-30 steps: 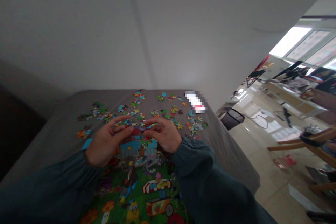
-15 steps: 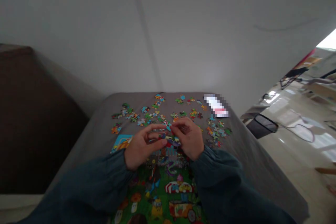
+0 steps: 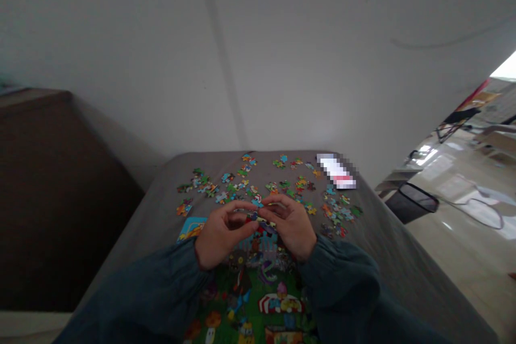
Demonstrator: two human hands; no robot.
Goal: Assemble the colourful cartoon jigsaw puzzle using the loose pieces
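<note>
My left hand [image 3: 220, 231] and my right hand [image 3: 292, 224] meet above the far edge of a partly built colourful jigsaw puzzle [image 3: 258, 290]. Both pinch small puzzle pieces [image 3: 258, 219] held between the fingertips, pressed together just above the puzzle. Several loose puzzle pieces [image 3: 282, 185] lie scattered on the grey tablecloth [image 3: 161, 209] beyond my hands. Dark teal sleeves cover both forearms.
A white, blurred-out flat object [image 3: 336, 171] lies at the table's far right corner. A white wall stands right behind the table. A dark brown cabinet [image 3: 52, 188] is at the left. A black bin [image 3: 411, 201] stands on the glossy floor at the right.
The view has swung to the left and tilted, so the table sits more to the right. My hands have stayed together on the pieces, fingers shifting slightly.
</note>
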